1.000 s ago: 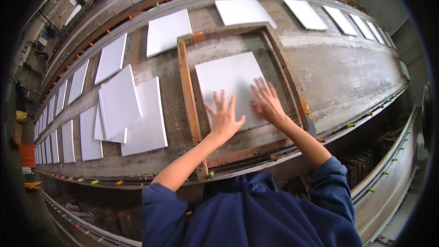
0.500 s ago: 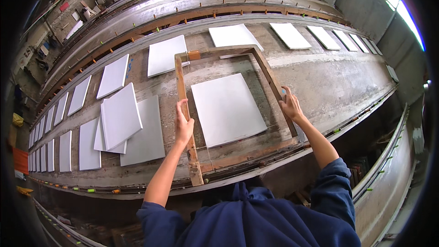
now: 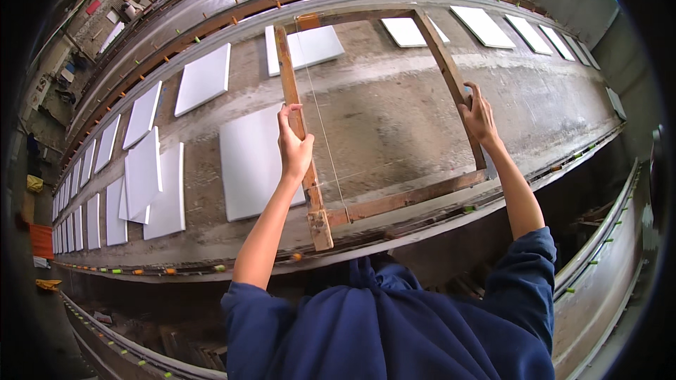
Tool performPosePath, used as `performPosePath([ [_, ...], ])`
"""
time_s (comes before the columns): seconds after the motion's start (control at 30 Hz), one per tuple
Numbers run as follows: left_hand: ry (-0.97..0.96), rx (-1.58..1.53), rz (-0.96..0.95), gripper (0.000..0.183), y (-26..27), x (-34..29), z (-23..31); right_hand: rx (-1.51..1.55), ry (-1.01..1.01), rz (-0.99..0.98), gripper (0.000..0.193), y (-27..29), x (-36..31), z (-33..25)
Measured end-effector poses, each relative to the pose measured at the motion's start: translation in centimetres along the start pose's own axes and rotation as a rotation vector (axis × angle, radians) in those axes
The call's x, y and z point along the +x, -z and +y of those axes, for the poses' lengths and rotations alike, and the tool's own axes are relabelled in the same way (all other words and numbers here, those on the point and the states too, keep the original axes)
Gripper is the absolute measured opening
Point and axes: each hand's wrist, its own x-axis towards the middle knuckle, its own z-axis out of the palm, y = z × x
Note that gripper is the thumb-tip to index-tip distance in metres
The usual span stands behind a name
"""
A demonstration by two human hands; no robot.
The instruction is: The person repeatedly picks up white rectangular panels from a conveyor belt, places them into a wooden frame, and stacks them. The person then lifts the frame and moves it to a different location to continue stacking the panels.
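Note:
I hold a rectangular wooden frame [image 3: 401, 198] over the long grey table [image 3: 394, 127]. My left hand [image 3: 294, 146] is closed around its left bar, thumb and fingers on the wood. My right hand [image 3: 480, 118] grips the right bar about midway, its fingers curled over the outer side. Inside the left bar runs a thin string or wire [image 3: 326, 130], from the far bar to the near one. A flat white stack of sheets or board [image 3: 250, 162] lies partly under the left bar and my left forearm. Whether the frame touches the table I cannot tell.
More white stacks lie in rows, such as one beyond the frame [image 3: 315, 48] and one at the far right [image 3: 482, 27]. At the left, a few overlap in a pile [image 3: 144, 172]. Pegs line the table's rails. Another long table [image 3: 598, 274] stands at the lower right.
The frame and both hands have moved right along the table. The white stack that lay inside the frame is now to its left, partly under the left bar. My view has shifted along too.

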Motion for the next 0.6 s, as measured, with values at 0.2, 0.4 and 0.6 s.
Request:
performPosePath([
  [0.2,-0.035,0.037,-0.010,0.055,-7.4,-1.3,-1.4,-0.022,0.080,0.042,0.050,1.1,-0.5,7.8],
  [0.4,0.016,0.017,-0.044,0.050,-9.9,-2.7,-2.4,-0.006,0.100,-0.023,0.050,2.2,-1.0,10.2],
  [0.6,0.064,0.168,-0.106,0.044,-10.8,-4.4,-0.9,-0.058,0.161,-0.081,0.049,1.5,-1.0,12.4],
])
